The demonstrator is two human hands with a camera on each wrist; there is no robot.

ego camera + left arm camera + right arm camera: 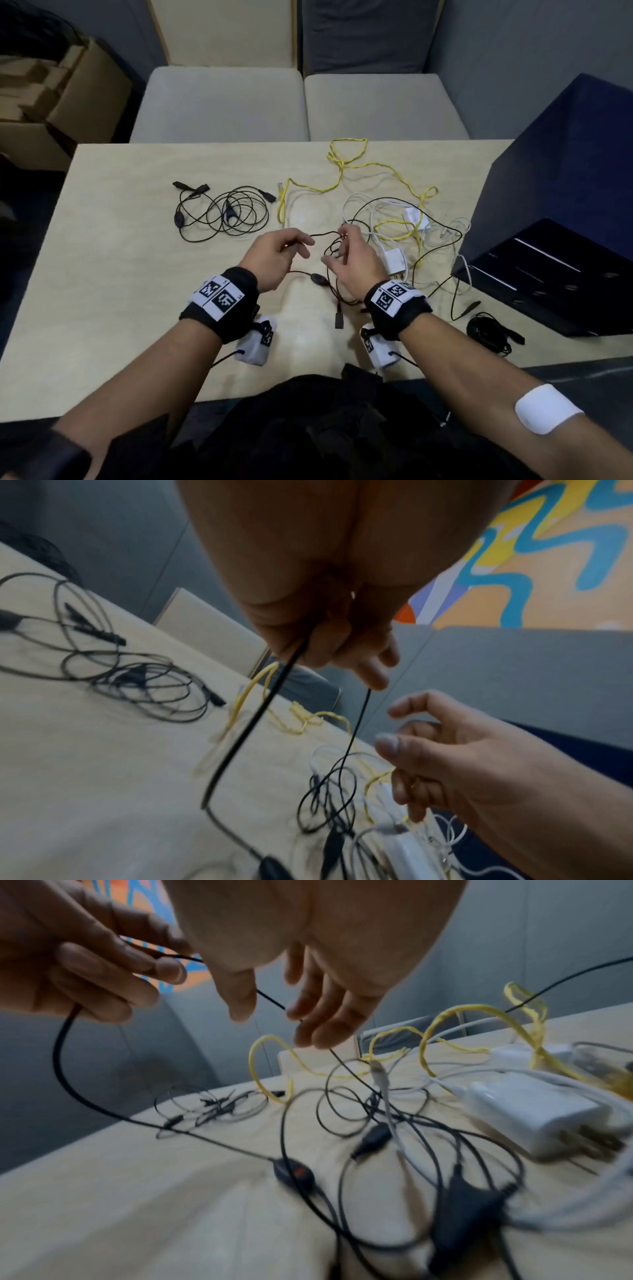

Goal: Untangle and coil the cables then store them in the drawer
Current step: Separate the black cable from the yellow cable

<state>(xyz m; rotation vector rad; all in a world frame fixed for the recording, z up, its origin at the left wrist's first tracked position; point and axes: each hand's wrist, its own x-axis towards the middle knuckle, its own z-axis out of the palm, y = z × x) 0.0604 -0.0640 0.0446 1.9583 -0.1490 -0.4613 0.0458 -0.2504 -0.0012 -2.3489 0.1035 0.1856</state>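
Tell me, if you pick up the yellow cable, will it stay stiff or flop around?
Probably floppy: the yellow cable lies in wavy loops on the table, so it likely droops when lifted. It may keep some kinks, since its bends look crimped. It would likely drag the white cable along, because the two cross each other.

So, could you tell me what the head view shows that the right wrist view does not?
Only the head view shows the dark blue drawer unit, a small black coil near it, and both wristbands. Only the right wrist view shows the white charger's metal prongs. Both show the left hand pinching the black cable, the right hand with relaxed fingers at it, and the yellow cable.
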